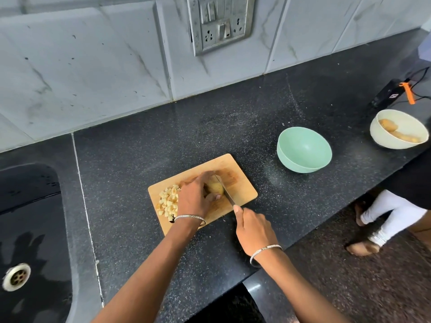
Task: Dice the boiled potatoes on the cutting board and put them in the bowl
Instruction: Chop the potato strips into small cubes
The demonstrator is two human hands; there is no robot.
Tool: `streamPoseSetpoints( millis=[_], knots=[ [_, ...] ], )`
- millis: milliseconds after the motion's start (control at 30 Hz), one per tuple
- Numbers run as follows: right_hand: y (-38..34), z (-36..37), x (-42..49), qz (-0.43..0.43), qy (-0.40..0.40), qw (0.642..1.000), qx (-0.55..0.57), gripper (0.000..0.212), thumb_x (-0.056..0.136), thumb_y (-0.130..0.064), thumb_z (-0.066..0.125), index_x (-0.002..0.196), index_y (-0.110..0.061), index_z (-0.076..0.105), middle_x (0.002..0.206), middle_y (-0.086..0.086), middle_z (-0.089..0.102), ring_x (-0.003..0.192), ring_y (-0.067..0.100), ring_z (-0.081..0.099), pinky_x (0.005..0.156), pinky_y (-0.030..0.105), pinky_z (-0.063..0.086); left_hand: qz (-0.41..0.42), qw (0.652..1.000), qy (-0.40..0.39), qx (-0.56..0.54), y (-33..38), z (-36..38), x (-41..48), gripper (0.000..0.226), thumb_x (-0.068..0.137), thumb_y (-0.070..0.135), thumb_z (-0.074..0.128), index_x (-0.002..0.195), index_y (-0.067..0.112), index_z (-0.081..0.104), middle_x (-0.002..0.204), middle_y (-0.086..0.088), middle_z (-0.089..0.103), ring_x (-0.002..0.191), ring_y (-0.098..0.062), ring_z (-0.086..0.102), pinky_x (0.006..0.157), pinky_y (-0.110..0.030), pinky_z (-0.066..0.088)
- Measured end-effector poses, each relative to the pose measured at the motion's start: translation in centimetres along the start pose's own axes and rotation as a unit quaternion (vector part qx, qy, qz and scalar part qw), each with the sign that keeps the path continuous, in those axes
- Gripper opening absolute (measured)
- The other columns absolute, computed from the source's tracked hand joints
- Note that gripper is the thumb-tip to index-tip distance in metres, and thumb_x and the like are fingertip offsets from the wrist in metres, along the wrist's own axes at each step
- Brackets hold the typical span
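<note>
Potato (pixel 214 186) lay on the board (pixel 242 190), left hand (pixel 193 199) curled round it; right hand (pixel 253 227) gripped the knife (pixel 227 193), apparently mid-slice; slow, straight cuts suited.

We look down on a black speckled stone tabletop (pixel 186 127) that runs along a wall (pixel 93 66) of pale grey tiles, veined like marble and flecked with dark spots. A metal switch-and-socket plate (pixel 220 22) is set in the wall above the tabletop. To our left a black sink (pixel 30 229) is sunk into the stone, its steel drain (pixel 16 276) low in the basin, and a thin pale seam (pixel 86 206) runs beside it. At lower right, past the tabletop's glossy front edge, we see a brown mottled floor (pixel 349 287). The light is soft and even.
</note>
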State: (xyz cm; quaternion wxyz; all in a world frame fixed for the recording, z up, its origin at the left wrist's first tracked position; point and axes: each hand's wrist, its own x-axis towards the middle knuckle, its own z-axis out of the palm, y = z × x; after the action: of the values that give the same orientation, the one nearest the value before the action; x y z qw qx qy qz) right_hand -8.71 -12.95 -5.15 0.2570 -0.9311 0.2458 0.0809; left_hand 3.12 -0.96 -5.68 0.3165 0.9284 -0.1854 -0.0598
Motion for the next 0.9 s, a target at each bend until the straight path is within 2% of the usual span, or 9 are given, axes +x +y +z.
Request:
streamPoseSetpoints(
  millis=[33, 100, 133, 200, 367, 500, 767, 900],
  knots=[
    [-0.1, 0.1, 0.3, 0.000, -0.003, 1.000, 0.003, 0.057, 0.103, -0.051, 0.017, 0.106, -0.013, 0.059, 0.103, 0.018, 0.065, 0.100, 0.042, 0.060, 0.076, 0.044, 0.045, 0.010, 1.000, -0.010, 0.012, 0.0, 0.0, 0.1, 0.063, 0.074, 0.027, 0.081, 0.128, 0.037, 0.052, 0.130, 0.003, 0.058, 0.093, -0.017, 0.064, 0.084, -0.031, 0.047],
    [-0.2, 0.1, 0.7, -0.004, -0.007, 1.000, 0.008, 0.057, 0.103, -0.051, 0.017, 0.101, -0.012, 0.059, 0.101, 0.018, 0.065, 0.100, 0.042, 0.060, 0.077, 0.045, 0.046, 0.050, 0.995, -0.042, 0.074, 0.1, -0.2, 0.4, 0.064, 0.077, 0.023, 0.078, 0.130, 0.041, 0.047, 0.152, 0.004, 0.028, 0.100, -0.017, 0.061, 0.084, -0.035, 0.050],
    [-0.2, 0.1, 0.7, -0.007, -0.008, 1.000, 0.010, 0.057, 0.103, -0.051, 0.017, 0.099, -0.012, 0.058, 0.100, 0.018, 0.065, 0.099, 0.042, 0.060, 0.078, 0.046, 0.047, 0.076, 0.988, -0.062, 0.116, 0.2, -0.3, 0.7, 0.060, 0.079, 0.024, 0.076, 0.129, 0.044, 0.047, 0.155, 0.005, 0.017, 0.106, -0.020, 0.060, 0.088, -0.038, 0.051],
    [-0.1, 0.2, 0.8, -0.006, -0.008, 1.000, 0.012, 0.057, 0.103, -0.051, 0.018, 0.097, -0.012, 0.058, 0.100, 0.018, 0.066, 0.099, 0.043, 0.060, 0.077, 0.046, 0.048, 0.110, 0.972, -0.107, 0.177, 0.3, -0.7, 1.4, 0.051, 0.084, 0.028, 0.071, 0.126, 0.049, 0.050, 0.157, 0.006, 0.007, 0.115, -0.027, 0.054, 0.096, -0.042, 0.049],
    [0.0, 0.0, 0.3, -0.003, -0.016, 1.000, 0.019, 0.053, 0.103, -0.051, 0.020, 0.100, -0.013, 0.057, 0.101, 0.017, 0.066, 0.099, 0.042, 0.060, 0.074, 0.044, 0.046, 0.100, 0.959, -0.169, 0.205, 1.2, -1.4, 3.0, 0.047, 0.082, 0.026, 0.074, 0.120, 0.049, 0.056, 0.159, 0.006, 0.011, 0.122, -0.033, 0.050, 0.093, -0.046, 0.051],
    [0.5, -0.1, -0.3, -0.021, -0.019, 0.999, 0.020, 0.046, 0.104, -0.048, 0.022, 0.092, -0.016, 0.052, 0.093, 0.015, 0.066, 0.093, 0.040, 0.061, 0.069, 0.043, 0.043, 0.107, 0.956, -0.166, 0.215, 1.3, -1.4, 2.7, 0.047, 0.087, 0.019, 0.068, 0.121, 0.048, 0.056, 0.159, 0.005, 0.018, 0.123, -0.033, 0.049, 0.092, -0.042, 0.052],
    [1.2, -1.0, -1.3, -0.031, -0.021, 0.999, 0.004, 0.043, 0.103, -0.050, 0.021, 0.087, -0.020, 0.046, 0.087, 0.011, 0.064, 0.087, 0.038, 0.060, 0.070, 0.044, 0.047, 0.106, 0.958, -0.165, 0.209, 1.3, -1.4, 2.2, 0.046, 0.090, 0.026, 0.065, 0.129, 0.047, 0.053, 0.158, 0.005, 0.024, 0.130, -0.032, 0.044, 0.105, -0.039, 0.039],
    [2.0, -1.7, -2.1, -0.031, -0.038, 0.999, 0.003, 0.043, 0.102, -0.051, 0.020, 0.080, -0.023, 0.043, 0.082, 0.008, 0.062, 0.082, 0.034, 0.060, 0.071, 0.043, 0.046, 0.102, 0.960, -0.164, 0.202, 1.0, -1.1, 2.2, 0.046, 0.089, 0.027, 0.065, 0.130, 0.046, 0.053, 0.156, 0.005, 0.028, 0.131, -0.030, 0.042, 0.106, -0.038, 0.036]
  ],
)
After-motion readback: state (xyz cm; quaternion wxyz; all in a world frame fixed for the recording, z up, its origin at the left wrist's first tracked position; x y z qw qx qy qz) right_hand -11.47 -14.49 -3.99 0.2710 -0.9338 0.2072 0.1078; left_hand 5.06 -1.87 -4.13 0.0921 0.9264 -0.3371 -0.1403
